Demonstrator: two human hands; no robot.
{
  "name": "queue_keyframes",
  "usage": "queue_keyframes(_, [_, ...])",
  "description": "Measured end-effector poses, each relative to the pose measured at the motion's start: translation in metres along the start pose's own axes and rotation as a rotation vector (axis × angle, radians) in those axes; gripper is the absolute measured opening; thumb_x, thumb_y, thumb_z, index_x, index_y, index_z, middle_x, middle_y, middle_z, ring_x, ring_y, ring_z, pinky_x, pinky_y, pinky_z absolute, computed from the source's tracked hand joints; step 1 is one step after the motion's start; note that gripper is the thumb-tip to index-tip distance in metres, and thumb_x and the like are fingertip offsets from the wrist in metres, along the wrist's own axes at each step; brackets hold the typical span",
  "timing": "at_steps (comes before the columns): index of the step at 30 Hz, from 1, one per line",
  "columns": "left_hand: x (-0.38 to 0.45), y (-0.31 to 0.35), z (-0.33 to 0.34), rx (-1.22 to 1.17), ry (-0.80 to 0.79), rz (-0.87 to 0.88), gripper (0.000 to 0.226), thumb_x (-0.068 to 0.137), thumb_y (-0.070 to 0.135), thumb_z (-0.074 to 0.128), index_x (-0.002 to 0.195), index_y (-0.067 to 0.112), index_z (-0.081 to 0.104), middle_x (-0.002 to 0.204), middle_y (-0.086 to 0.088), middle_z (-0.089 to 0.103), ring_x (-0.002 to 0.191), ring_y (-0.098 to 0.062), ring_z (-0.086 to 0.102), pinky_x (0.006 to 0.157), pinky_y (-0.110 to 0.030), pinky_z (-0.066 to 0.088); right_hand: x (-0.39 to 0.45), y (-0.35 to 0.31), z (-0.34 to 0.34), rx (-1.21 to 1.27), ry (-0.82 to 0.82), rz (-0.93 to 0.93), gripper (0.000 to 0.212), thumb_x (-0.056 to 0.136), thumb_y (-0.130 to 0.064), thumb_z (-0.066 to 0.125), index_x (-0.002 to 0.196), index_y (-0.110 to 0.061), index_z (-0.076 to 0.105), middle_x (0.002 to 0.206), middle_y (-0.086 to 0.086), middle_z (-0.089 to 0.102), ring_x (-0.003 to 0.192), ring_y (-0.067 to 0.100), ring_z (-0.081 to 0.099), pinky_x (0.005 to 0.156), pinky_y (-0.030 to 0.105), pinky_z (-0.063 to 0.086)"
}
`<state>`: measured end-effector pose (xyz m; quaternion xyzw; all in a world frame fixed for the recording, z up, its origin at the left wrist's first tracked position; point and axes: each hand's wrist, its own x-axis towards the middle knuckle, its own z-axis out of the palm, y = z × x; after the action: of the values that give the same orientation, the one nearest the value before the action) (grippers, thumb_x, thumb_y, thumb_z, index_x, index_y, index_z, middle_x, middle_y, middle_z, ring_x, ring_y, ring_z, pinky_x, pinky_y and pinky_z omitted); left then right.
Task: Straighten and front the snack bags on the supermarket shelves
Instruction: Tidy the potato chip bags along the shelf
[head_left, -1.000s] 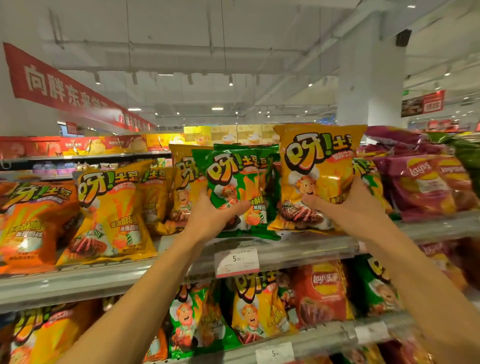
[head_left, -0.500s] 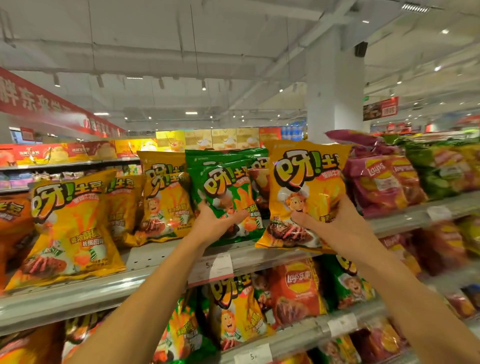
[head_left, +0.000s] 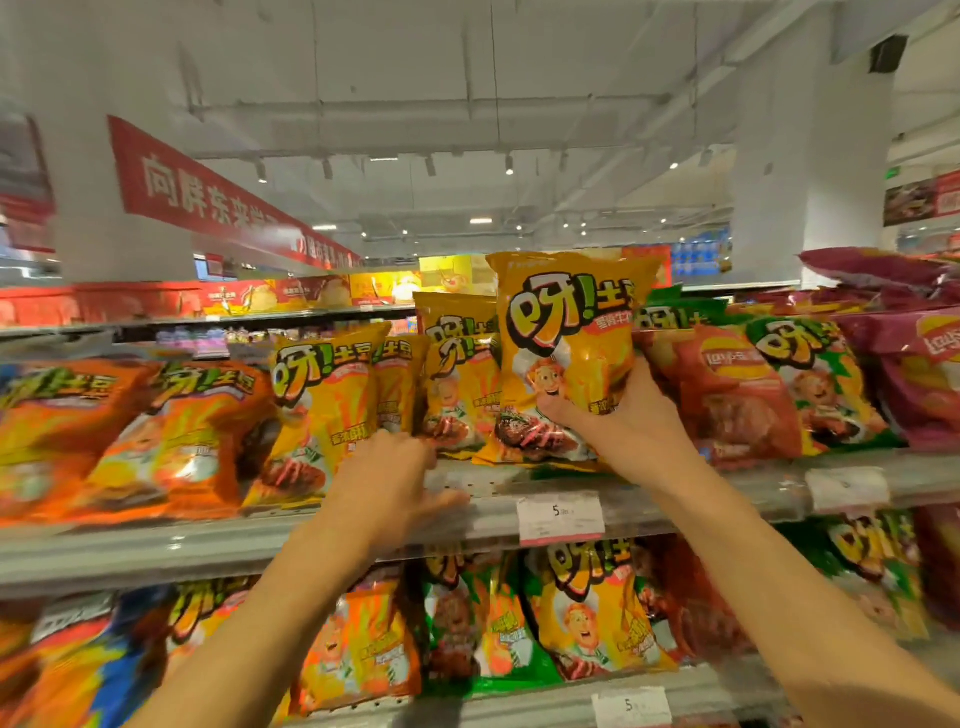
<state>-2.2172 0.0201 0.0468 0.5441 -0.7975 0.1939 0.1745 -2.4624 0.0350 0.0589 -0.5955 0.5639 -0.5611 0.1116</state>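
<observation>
My right hand (head_left: 631, 421) grips an upright yellow snack bag (head_left: 571, 322) by its lower right side, with the bag's bottom at the upper shelf (head_left: 208, 543). My left hand (head_left: 395, 480) hovers over the shelf's front with fingers spread and holds nothing. Its fingertips are near the bottom of a second yellow bag (head_left: 457, 384) just left of the held one. Further left, another yellow bag (head_left: 322, 410) leans sideways. A green bag top (head_left: 670, 312) shows behind the held bag, on its right.
Orange bags (head_left: 176, 436) lie slumped on the upper shelf's left. A red Lay's bag (head_left: 727, 384), a green bag (head_left: 810, 379) and purple Lay's bags (head_left: 919, 374) fill the right. Price tags (head_left: 561, 517) hang on the shelf edge. Several more bags stand on the lower shelf (head_left: 545, 701).
My left hand has let go of the green bag and dropped towards the yellow bags on the left. My right hand still holds the yellow bag. The view has swung left.
</observation>
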Motion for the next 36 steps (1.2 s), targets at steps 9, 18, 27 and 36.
queue_keyframes(9, [-0.026,-0.016,0.007,0.165,-0.001,-0.083,0.014,0.093,0.028,0.061,0.099,0.018,0.069,0.102,-0.004,0.062,0.1,-0.028,0.059,0.068,-0.038,0.045,0.018,-0.011,0.097,-0.169,-0.232,0.102,0.117,0.068,-0.074,0.075,0.152,-0.014,0.021,0.145,0.009,0.051,0.129,0.034,0.054,0.104,0.053,0.049])
queue_keyframes(18, [-0.025,-0.019,0.018,0.053,0.126,-0.071,0.024,0.096,0.039,0.055,0.092,0.018,0.066,0.096,0.0,0.062,0.096,-0.025,0.059,0.068,-0.037,0.046,0.028,-0.01,0.1,-0.167,-0.404,0.168,0.131,0.07,-0.074,0.073,0.157,-0.004,0.005,0.154,0.013,0.044,0.136,0.032,0.048,0.11,0.044,0.045])
queue_keyframes(27, [-0.02,0.027,0.006,-0.135,0.41,-0.016,0.032,0.096,0.051,0.049,0.082,0.026,0.063,0.08,0.008,0.059,0.079,-0.014,0.056,0.061,-0.031,0.044,-0.005,-0.005,0.055,-0.199,-0.15,-0.119,0.103,0.077,-0.076,0.063,0.158,-0.02,0.03,0.15,0.0,0.05,0.136,0.02,0.048,0.112,0.047,0.043])
queue_keyframes(36, [0.038,0.194,0.021,-0.728,0.417,-0.036,0.027,0.091,0.042,0.062,0.105,0.019,0.068,0.095,0.007,0.066,0.088,-0.009,0.061,0.078,-0.025,0.047,0.016,0.081,-0.115,-0.072,0.264,-0.15,0.031,0.093,-0.037,0.069,0.116,-0.015,0.072,0.084,-0.023,0.063,0.077,-0.011,0.062,0.067,0.004,0.047])
